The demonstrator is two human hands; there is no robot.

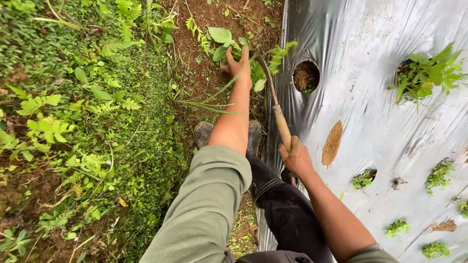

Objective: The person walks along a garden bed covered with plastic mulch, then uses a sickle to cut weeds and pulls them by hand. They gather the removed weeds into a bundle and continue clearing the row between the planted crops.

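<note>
Nearest the camera, the right hand (295, 157) is clenched on the wooden handle of a sickle (273, 97), whose curved blade is hooked at the broad-leaved weed (229, 41) gripped by the closed left hand (239, 65). Those fingers could be nicked, or the black plastic mulch (370, 87) slit, if the blade slips.

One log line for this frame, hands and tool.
left hand: gripping weeds | right hand: shut on sickle handle | blade: hooked by weeds | right side: plastic sheet with planting holes
</note>
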